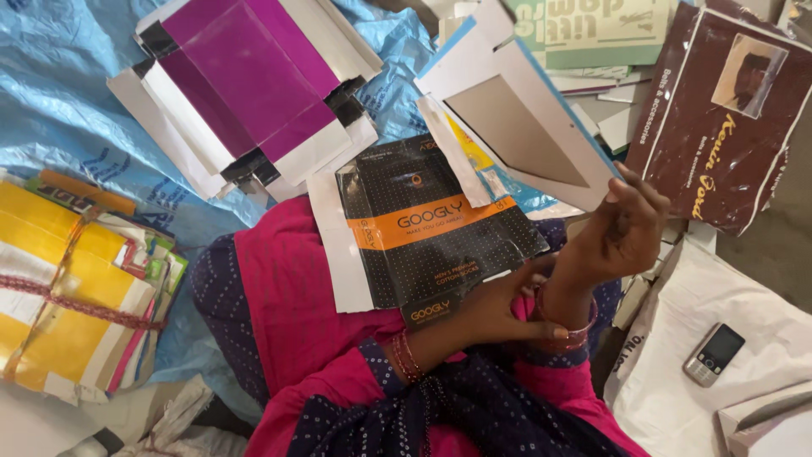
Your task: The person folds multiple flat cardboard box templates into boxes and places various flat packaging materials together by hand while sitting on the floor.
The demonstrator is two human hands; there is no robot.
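My right hand (624, 230) is raised and grips the lower corner of a white flat cardboard blank (507, 93) with a blue edge and a slanted window cut-out. A black flat carton blank (431, 245) with an orange band lies on my lap over pink cloth (283, 288). My left hand (495, 311) rests at the carton's near edge, fingers curled against its bottom flap. Both wrists wear bangles.
A stack of magenta-and-white flat blanks (245, 93) lies on a blue plastic sheet (59, 93) at upper left. A tied bundle of yellow cartons (68, 296) sits at left. A brown box (723, 110) is at upper right. A mobile phone (714, 354) lies on a white sack (677, 398).
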